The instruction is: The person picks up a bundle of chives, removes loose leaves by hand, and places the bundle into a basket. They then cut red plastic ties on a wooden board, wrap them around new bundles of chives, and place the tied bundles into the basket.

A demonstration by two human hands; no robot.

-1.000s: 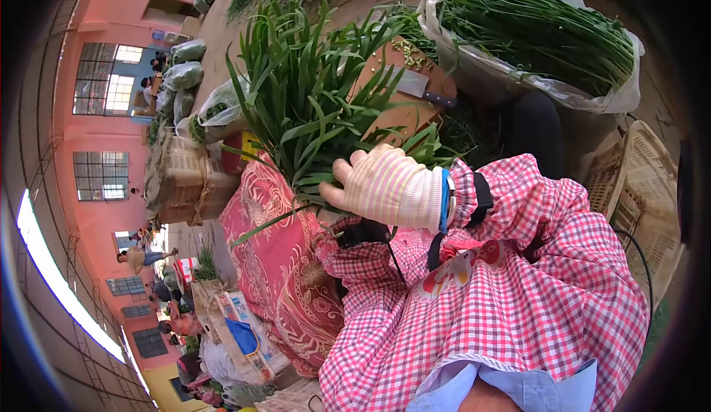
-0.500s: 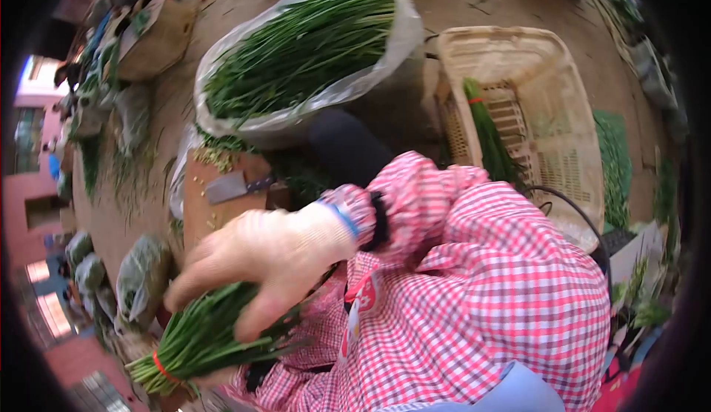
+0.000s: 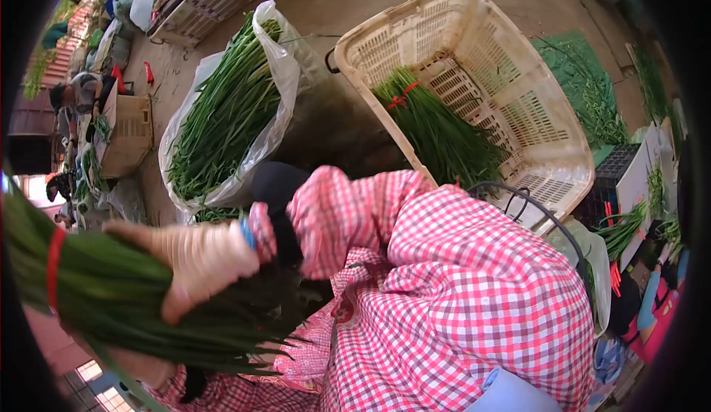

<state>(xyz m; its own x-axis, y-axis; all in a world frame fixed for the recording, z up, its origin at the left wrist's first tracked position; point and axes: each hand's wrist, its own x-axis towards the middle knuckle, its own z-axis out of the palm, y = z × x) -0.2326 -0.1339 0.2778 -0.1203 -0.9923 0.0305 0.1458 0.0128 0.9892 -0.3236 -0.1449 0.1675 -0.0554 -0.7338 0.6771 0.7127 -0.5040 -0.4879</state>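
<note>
A bundle of long green stalks (image 3: 111, 286), tied with a red band near its left end, is held up at the left, blurred by motion. My right hand (image 3: 204, 264), in a pale glove with bare fingertips, grips it from above, thumb and fingers on either side. Beneath the bundle is my left hand (image 3: 141, 364), holding it from below with its fingers mostly hidden. A beige plastic basket (image 3: 518, 78) at the upper right contains green stalks (image 3: 437, 127) with a red tie.
An open plastic bag (image 3: 285, 64) full of loose green stalks stands upper left of my knee. A green sheet (image 3: 578, 78) with scattered stalks lies beyond the basket. A person (image 3: 81, 97) is at the far left, another person (image 3: 655, 308) at the right edge.
The banded bundle has risen and moved left, and my right hand has closed on it. The view has turned: more stalks show in the basket, and the cleaver and board are out of sight.
</note>
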